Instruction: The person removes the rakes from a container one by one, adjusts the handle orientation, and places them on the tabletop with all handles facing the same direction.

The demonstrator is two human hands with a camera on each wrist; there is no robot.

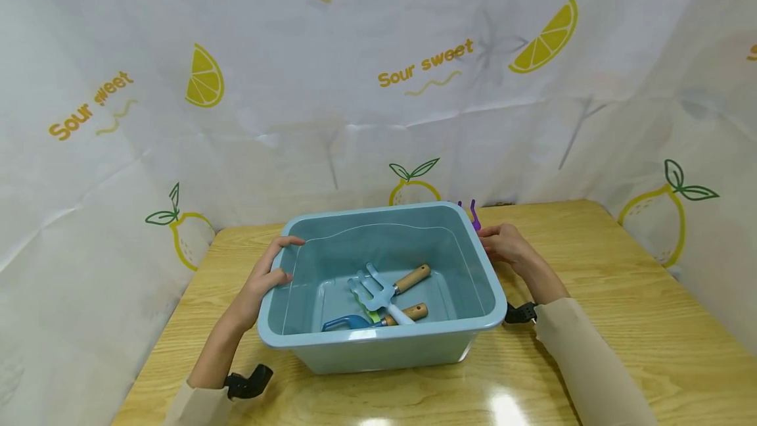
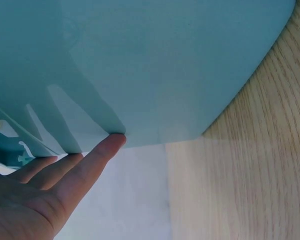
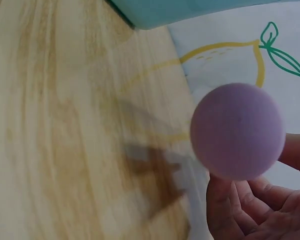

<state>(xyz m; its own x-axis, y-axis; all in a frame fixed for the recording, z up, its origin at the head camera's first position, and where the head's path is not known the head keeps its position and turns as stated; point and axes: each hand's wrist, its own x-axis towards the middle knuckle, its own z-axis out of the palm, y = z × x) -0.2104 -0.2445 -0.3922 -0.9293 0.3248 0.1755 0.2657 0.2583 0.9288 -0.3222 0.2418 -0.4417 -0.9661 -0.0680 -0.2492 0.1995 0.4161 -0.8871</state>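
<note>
A light blue plastic basin point(image 1: 384, 350) stands on the wooden table. My left hand point(image 1: 263, 281) grips its left rim, the thumb and a finger over the edge; in the left wrist view, other fingers point(image 2: 90, 170) press the outer wall. Beside the right wall, my right hand point(image 1: 508, 246) holds a purple pronged garden tool point(image 1: 476, 215), partly hidden behind the basin. Its rounded lilac end point(image 3: 238, 131) faces the right wrist camera. Inside the basin lie a pale blue hand fork point(image 1: 378, 298), a blue tool point(image 1: 355, 322) with a wooden handle, another wooden handle point(image 1: 414, 277) and something green beneath.
The wooden table point(image 1: 597, 268) extends on both sides of the basin. Behind it hangs a white lemon-print cloth point(image 1: 331, 143). A black wrist strap point(image 1: 248, 383) is on the left arm, and another point(image 1: 520, 313) on the right.
</note>
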